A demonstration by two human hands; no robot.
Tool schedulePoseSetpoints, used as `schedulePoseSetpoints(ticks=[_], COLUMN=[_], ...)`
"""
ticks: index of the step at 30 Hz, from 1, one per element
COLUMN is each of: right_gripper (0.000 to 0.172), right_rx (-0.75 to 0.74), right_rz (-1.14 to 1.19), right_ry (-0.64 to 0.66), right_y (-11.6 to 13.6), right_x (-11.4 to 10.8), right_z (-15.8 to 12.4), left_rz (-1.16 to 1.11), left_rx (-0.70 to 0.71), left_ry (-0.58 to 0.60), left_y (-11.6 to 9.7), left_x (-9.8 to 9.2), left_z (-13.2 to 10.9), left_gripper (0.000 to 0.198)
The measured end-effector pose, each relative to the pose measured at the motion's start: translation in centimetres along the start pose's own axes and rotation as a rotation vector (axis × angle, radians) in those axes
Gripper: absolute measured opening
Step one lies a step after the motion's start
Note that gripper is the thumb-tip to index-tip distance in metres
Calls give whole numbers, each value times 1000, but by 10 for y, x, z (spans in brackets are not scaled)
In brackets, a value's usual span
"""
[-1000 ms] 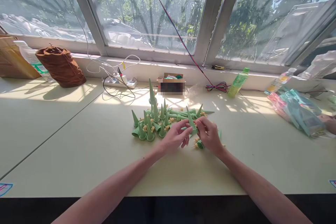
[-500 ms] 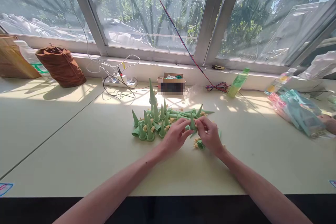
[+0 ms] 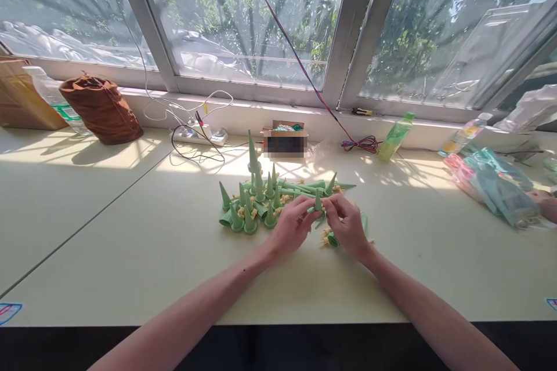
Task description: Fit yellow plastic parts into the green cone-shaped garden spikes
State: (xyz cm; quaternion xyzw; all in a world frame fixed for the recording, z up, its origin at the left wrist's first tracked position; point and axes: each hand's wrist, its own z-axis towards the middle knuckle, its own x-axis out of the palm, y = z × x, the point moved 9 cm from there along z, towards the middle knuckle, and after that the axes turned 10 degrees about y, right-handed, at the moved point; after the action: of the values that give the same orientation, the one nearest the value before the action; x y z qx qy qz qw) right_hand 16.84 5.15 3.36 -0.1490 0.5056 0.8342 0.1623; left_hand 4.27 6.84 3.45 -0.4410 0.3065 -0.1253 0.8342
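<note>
My left hand is closed on a small green plastic cone, holding it upright with the tip up. On the cone's right side, my right hand pinches at its lower edge; whatever small piece is between those fingers is hidden. Left of my hands, several green cones stand or lie in a cluster, with small pale yellow pieces scattered among them. Below my right hand lies another green cone, its open end toward me, beside more yellow pieces.
Along the window side stand a brown cloth bag, a power strip with cables, a small cardboard box and a green bottle. Plastic packets lie at the right, where another person's hand shows.
The cone between my hands has sunk slightly and shifted a little to the left. Both hands keep nearly the same place and grip.
</note>
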Motion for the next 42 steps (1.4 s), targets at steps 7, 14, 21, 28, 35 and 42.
schedulePoseSetpoints(ticks=[7, 14, 21, 28, 35, 42], right_gripper=[24, 24, 26, 27, 28, 27], right_rx=[-4, -23, -76, -104, -103, -102], right_rz=[25, -9, -96, -143, -112, -124], right_ry=[40, 61, 45, 65, 94, 105], right_y=[3, 3, 13, 18, 19, 18], right_x=[3, 4, 2, 6, 8, 10], right_z=[0, -1, 0, -1, 1, 0], left_rz=[-140, -439, -435, -496, -527, -501], left_rx=[-53, -211, -229, -219, -213, -217], left_ry=[-32, 28, 123, 88, 120, 125], left_y=[1, 11, 15, 17, 15, 18], left_x=[1, 11, 13, 10, 12, 13], left_z=[-2, -2, 0, 2, 2, 2], left_gripper=[24, 34, 42, 43, 46, 43])
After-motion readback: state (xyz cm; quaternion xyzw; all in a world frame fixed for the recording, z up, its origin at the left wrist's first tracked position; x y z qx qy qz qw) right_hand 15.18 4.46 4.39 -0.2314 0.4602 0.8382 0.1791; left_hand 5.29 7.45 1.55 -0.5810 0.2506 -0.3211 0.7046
